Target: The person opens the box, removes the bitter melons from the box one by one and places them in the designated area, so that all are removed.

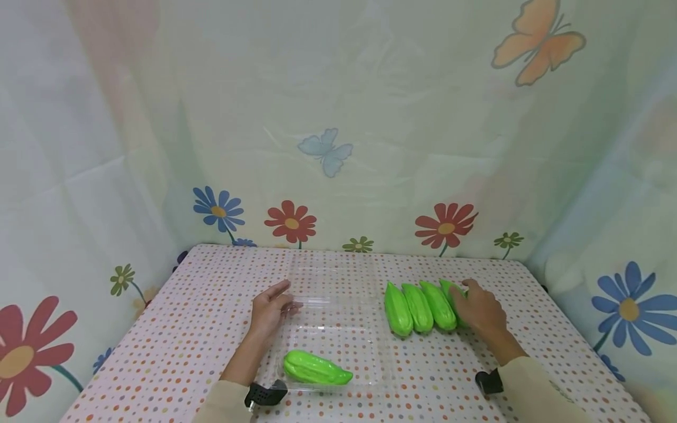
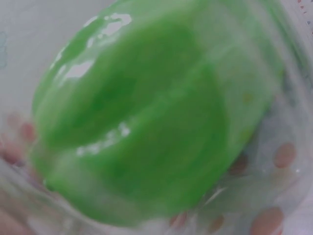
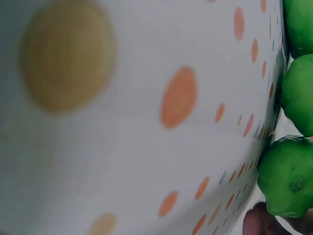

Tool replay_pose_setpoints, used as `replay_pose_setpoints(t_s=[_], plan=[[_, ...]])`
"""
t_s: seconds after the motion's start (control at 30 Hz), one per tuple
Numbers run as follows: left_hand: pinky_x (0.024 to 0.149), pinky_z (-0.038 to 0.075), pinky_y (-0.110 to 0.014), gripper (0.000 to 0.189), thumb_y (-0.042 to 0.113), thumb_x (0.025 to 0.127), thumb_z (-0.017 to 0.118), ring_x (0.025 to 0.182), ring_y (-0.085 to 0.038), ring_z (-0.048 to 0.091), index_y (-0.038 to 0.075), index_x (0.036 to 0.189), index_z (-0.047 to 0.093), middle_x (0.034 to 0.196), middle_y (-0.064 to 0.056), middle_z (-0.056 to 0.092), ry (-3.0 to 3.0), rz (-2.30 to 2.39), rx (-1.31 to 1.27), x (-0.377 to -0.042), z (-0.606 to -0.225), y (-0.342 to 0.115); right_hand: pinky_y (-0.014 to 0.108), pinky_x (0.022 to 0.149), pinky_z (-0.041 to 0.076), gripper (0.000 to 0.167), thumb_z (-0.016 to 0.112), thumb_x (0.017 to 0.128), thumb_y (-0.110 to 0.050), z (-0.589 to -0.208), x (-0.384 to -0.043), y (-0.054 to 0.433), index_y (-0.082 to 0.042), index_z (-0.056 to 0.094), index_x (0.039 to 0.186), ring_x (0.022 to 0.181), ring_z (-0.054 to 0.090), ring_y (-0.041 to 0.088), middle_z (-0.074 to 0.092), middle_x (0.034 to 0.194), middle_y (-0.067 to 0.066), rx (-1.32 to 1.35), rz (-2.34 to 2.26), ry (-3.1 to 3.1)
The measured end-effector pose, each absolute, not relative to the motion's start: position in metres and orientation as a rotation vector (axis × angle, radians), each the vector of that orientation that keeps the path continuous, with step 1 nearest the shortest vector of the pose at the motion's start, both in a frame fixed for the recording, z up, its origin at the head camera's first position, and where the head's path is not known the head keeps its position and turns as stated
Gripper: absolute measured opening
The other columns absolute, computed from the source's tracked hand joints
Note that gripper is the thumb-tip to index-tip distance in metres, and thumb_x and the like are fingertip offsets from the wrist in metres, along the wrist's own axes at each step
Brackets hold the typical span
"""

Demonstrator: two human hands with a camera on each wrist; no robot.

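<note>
A clear plastic clamshell box [image 1: 365,382] lies unfolded on the table. In its near half rests one green ridged gourd [image 1: 317,368], which also fills the left wrist view through the plastic. My left hand [image 1: 270,308] touches the box's left side near the fold, its fingers loosely extended. Right of the box, several similar gourds [image 1: 418,308] lie side by side. My right hand [image 1: 481,308] grips the rightmost gourd [image 1: 452,296], thumb on its near left side and fingers around the far side. In the right wrist view that gourd's stem end [image 3: 288,176] shows beside the fingertips.
A dotted cloth [image 1: 174,341] covers the table. Behind and at both sides hangs a curtain [image 1: 391,158] printed with flowers and butterflies. The raised clear lid half [image 1: 333,273] of the box lies toward the back edge.
</note>
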State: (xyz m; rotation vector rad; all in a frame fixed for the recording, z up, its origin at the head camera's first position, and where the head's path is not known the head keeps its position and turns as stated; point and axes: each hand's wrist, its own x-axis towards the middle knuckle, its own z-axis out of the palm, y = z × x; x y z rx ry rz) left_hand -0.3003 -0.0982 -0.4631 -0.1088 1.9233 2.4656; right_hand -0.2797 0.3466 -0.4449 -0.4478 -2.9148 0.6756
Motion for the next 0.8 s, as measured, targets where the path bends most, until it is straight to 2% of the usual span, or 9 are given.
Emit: replay_pose_setpoints(t_s=[0.17,0.3,0.47,0.8], plan=[[0.074,0.062,-0.022,0.052,-0.004,0.097,0.054,0.089,-0.022,0.073,-0.005,0.148,0.045,0.152,-0.022,0.045,1.919,2.466,-0.106,-0.3,-0.461,-0.098,0.064,0.075,0.051,0.074,0.037,0.104,-0.052,-0.44,-0.279,0.341,0.01,0.04,0.145,0.11,0.055,0.057,0.053,0.131,0.039,-0.496,0.689,-2.828],[0.074,0.062,-0.022,0.053,-0.004,0.097,0.055,0.087,-0.02,0.073,-0.005,0.148,0.045,0.153,-0.022,0.045,1.909,2.473,-0.109,-0.299,-0.46,-0.097,0.069,0.084,0.045,0.073,0.039,0.104,-0.051,-0.432,-0.281,0.327,0.01,0.045,0.143,0.117,0.045,0.059,0.053,0.133,0.037,-0.511,0.693,-2.733],[0.074,0.062,-0.022,0.052,-0.004,0.097,0.055,0.086,-0.019,0.073,-0.005,0.148,0.045,0.153,-0.023,0.045,1.913,2.471,-0.099,-0.3,-0.461,-0.098,0.074,0.095,0.035,0.066,0.047,0.103,-0.045,-0.423,-0.283,0.302,0.009,0.048,0.142,0.126,0.036,0.058,0.053,0.137,0.034,-0.4,0.683,-2.649],[0.073,0.062,-0.022,0.052,-0.004,0.098,0.054,0.083,-0.016,0.073,-0.005,0.149,0.045,0.152,-0.023,0.045,1.901,2.467,-0.104,-0.299,-0.46,-0.099,0.075,0.101,0.038,0.06,0.054,0.101,-0.04,-0.42,-0.281,0.254,0.008,0.054,0.137,0.13,0.039,0.055,0.056,0.137,0.031,-0.109,0.599,-2.633]])
